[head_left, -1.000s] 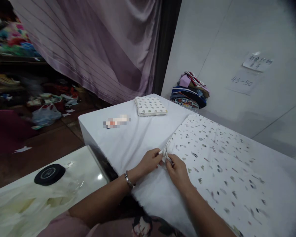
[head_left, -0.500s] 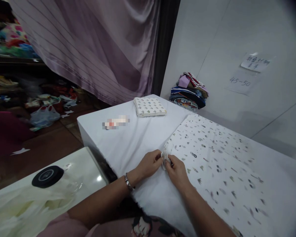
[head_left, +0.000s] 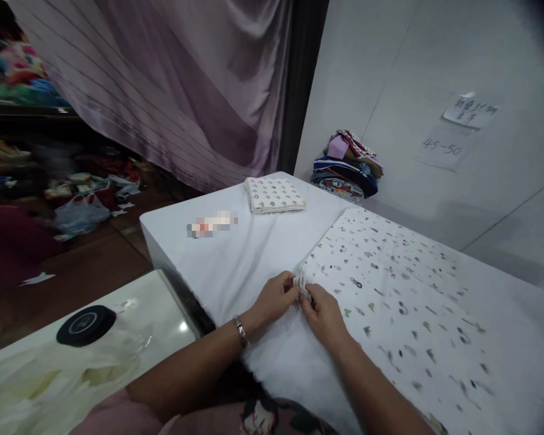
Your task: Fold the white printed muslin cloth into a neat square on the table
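Observation:
A white printed cloth (head_left: 403,290), folded in layers with small leaf-like motifs, lies flat on the white-covered table (head_left: 236,272). Its near left corner is pinched between the fingers of my left hand (head_left: 276,296) and my right hand (head_left: 324,314). The layered edges bunch up between the two hands. My left hand wears a metal bracelet at the wrist. Both sets of fingertips are closed on the cloth, partly hiding the corner. Farther back on the table sits a smaller folded cloth (head_left: 276,195) with a grey pattern.
A pixelated small item (head_left: 212,223) lies on the table's left part. Folded clothes (head_left: 347,166) are stacked by the wall at the back. At lower left, a white surface (head_left: 163,302) bears a black round object (head_left: 86,325) and plastic film. A purple curtain (head_left: 185,90) hangs behind.
Both hands keep hold of the cloth's corner and have shifted only slightly, with small finger movements at the layered edges. The view has moved a little. Nothing was let go.

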Available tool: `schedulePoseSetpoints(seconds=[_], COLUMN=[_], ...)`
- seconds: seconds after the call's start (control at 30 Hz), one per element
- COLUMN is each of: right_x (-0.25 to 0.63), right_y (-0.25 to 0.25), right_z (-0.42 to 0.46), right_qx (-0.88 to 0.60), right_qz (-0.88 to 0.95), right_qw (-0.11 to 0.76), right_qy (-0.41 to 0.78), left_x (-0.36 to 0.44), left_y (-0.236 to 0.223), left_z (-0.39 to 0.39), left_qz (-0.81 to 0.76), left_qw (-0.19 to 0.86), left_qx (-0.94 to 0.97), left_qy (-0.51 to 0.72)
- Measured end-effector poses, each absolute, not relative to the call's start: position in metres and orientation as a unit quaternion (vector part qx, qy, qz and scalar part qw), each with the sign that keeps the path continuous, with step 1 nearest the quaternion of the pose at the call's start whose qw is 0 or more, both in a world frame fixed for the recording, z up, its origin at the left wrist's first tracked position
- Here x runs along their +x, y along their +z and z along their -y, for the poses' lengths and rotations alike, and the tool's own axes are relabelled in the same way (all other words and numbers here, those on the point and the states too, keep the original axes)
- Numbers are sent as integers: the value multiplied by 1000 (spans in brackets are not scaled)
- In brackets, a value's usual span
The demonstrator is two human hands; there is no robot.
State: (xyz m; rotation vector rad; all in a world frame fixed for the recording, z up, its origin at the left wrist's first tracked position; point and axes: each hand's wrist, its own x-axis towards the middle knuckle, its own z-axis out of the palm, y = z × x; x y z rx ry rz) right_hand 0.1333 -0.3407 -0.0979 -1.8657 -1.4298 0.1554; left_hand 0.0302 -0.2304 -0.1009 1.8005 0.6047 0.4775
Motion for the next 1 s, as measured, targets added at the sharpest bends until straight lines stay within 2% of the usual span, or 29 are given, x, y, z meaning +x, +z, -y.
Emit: schedulePoseSetpoints(seconds=[0.27, 0.47, 0.67, 1.0], right_x=[131, 130, 132, 134], right_y=[-95, -97, -97, -95], right_z=[340, 340, 339, 338], right_qx=[-716, -713, -701, -668], right_qz=[541, 551, 555, 541], right_qw=[440, 433, 447, 503], right_qy=[35, 24, 39, 87], left_x=[30, 29, 28, 29], left_y=[-102, -99, -96, -96], left_z=[231, 234, 235, 233], left_qz=[-255, -246, -231, -254], left_qw=[552, 585, 628, 633], left_qx=[764, 743, 712, 700], left_qy=[214, 214, 214, 214])
